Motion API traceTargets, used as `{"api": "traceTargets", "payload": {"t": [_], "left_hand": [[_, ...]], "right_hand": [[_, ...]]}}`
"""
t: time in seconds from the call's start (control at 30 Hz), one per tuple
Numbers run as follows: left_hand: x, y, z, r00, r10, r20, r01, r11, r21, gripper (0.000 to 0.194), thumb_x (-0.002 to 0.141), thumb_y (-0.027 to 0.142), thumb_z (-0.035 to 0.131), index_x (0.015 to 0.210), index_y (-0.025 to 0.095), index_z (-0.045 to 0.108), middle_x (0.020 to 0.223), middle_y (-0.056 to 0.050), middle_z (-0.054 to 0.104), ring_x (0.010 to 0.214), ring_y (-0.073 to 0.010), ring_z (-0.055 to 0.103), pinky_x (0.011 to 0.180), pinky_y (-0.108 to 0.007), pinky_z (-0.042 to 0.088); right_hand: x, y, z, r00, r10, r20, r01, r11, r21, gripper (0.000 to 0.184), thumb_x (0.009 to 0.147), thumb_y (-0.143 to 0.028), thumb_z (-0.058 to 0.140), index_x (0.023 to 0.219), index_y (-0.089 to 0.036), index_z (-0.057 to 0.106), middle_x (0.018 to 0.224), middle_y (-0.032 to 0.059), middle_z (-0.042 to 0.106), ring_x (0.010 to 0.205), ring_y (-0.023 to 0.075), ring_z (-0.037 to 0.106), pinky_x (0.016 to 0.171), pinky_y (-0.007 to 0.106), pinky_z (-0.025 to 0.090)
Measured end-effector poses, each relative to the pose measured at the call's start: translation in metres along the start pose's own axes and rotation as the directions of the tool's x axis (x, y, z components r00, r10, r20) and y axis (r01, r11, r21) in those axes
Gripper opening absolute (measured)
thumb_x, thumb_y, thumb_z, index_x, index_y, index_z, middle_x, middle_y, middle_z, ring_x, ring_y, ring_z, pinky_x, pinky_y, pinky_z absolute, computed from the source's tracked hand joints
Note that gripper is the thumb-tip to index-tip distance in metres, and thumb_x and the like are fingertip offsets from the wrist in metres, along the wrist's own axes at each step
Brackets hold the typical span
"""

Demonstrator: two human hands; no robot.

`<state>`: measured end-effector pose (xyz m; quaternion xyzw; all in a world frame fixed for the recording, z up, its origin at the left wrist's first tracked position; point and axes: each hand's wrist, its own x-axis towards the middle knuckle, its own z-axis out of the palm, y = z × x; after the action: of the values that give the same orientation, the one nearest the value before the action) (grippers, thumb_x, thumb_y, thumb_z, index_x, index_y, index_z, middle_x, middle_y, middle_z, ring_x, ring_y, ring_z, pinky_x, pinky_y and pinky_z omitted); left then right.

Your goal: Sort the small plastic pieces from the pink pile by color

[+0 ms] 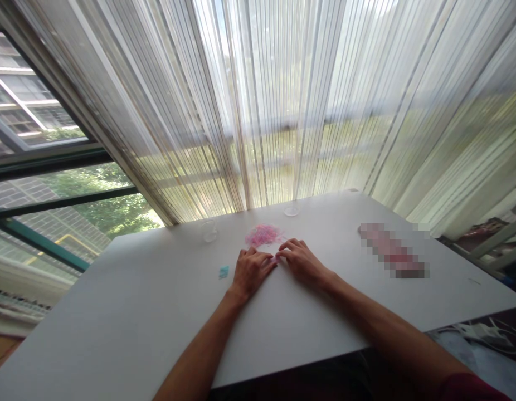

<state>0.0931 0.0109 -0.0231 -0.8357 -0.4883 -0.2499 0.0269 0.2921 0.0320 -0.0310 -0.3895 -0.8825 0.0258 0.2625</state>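
A loose pile of thin pink elastic bands (264,235) lies on the white table (116,328), just beyond my hands. My left hand (252,272) rests palm down at the near side of the pile, fingers curved toward my right hand. My right hand (302,260) sits beside it, fingertips close to a small pink bit (276,258) between the two hands. Whether either hand pinches that bit is hidden by the fingers. To the left of my left hand lies a small turquoise piece (223,272).
Two clear glass cups (209,231) (291,209) stand near the table's far edge. A pixelated, blurred pink object (392,250) lies to the right. Sheer striped curtains (258,111) hang beyond the far edge, and a window (53,195) is on the left.
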Motion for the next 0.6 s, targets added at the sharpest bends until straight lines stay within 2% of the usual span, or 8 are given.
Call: {"api": "traceTargets", "payload": {"t": [0.17, 0.4, 0.5, 0.6], "left_hand": [[-0.001, -0.002, -0.001, 0.999, 0.028, -0.028, -0.028, 1.0, -0.002, 0.023, 0.09, 0.04, 0.059, 0.096, 0.023, 0.073, 0.09, -0.004, 0.075, 0.084, -0.0209, 0.062, 0.079, -0.036, 0.038], [-0.006, -0.009, -0.007, 0.992, -0.01, -0.124, 0.004, 0.999, -0.051, 0.017, 0.094, 0.028, 0.055, 0.097, 0.022, 0.071, 0.089, -0.003, 0.074, 0.08, -0.0183, 0.062, 0.077, -0.033, 0.04], [-0.005, -0.018, -0.014, 0.981, -0.063, -0.181, 0.047, 0.995, -0.091, 0.018, 0.093, 0.026, 0.054, 0.102, 0.021, 0.07, 0.087, -0.004, 0.074, 0.076, -0.0167, 0.062, 0.077, -0.033, 0.043], [0.004, -0.03, -0.027, 0.975, -0.119, -0.19, 0.095, 0.987, -0.131, 0.018, 0.091, 0.024, 0.054, 0.099, 0.021, 0.07, 0.086, -0.004, 0.073, 0.076, -0.0166, 0.063, 0.078, -0.032, 0.047]], "right_hand": [[-0.001, 0.001, 0.0, 1.0, 0.006, -0.017, -0.006, 1.0, 0.014, 0.03, 0.087, -0.004, 0.054, 0.102, -0.022, 0.071, 0.104, 0.0067, 0.068, 0.101, 0.0224, 0.052, 0.086, 0.036, 0.038], [-0.002, 0.011, 0.0, 0.994, 0.055, -0.09, -0.05, 0.997, 0.056, 0.037, 0.084, -0.001, 0.05, 0.106, -0.022, 0.07, 0.101, 0.0078, 0.068, 0.1, 0.0229, 0.054, 0.086, 0.038, 0.042], [-0.003, 0.022, -0.002, 0.974, 0.149, -0.169, -0.122, 0.979, 0.161, 0.031, 0.085, -0.006, 0.051, 0.104, -0.021, 0.07, 0.096, 0.0075, 0.069, 0.096, 0.022, 0.057, 0.087, 0.038, 0.045], [-0.002, 0.034, -0.004, 0.918, 0.323, -0.229, -0.243, 0.916, 0.318, 0.023, 0.085, -0.016, 0.052, 0.098, -0.02, 0.071, 0.092, 0.0067, 0.069, 0.09, 0.0201, 0.061, 0.081, 0.034, 0.05]]}}
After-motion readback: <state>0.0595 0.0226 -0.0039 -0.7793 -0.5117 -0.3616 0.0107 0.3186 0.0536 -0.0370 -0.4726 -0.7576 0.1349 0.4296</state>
